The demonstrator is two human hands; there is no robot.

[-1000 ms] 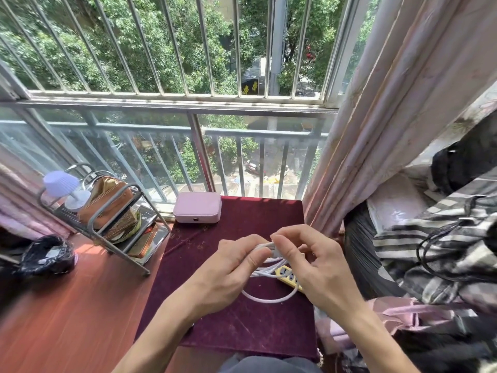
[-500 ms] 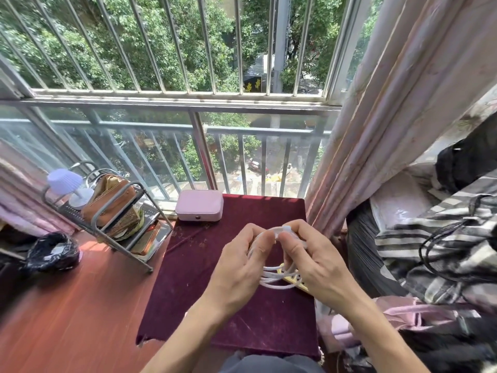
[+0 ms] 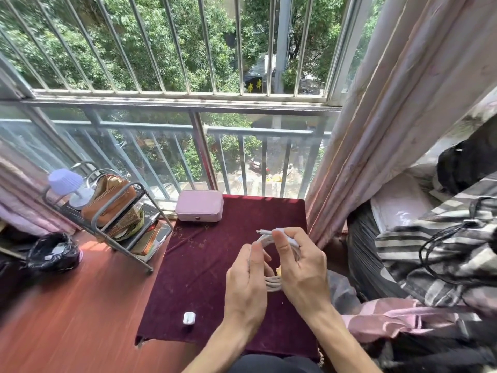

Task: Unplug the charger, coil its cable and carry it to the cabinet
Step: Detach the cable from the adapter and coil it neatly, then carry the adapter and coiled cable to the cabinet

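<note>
A white charger cable (image 3: 271,283) is wound into several loops between my hands, above the maroon cloth-covered table (image 3: 204,270). My left hand (image 3: 246,288) holds the left side of the coil with fingers closed on it. My right hand (image 3: 301,267) pinches the cable's plug end, which sticks out to the left at the top of the coil. A small white charger block (image 3: 188,318) lies by itself on the cloth near the table's front edge, left of my left forearm. A bit of yellow power strip (image 3: 278,271) shows between my hands.
A pink case (image 3: 199,205) sits at the table's far edge by the barred window. A metal rack (image 3: 107,211) with bags and a small lamp stands left on the red floor, beside a black bag (image 3: 53,251). Curtain and piled clothes crowd the right.
The coil has tightened from one loose loop to several loops. Both hands rose slightly and the plug end now points up-left. The charger block has come into view on the cloth.
</note>
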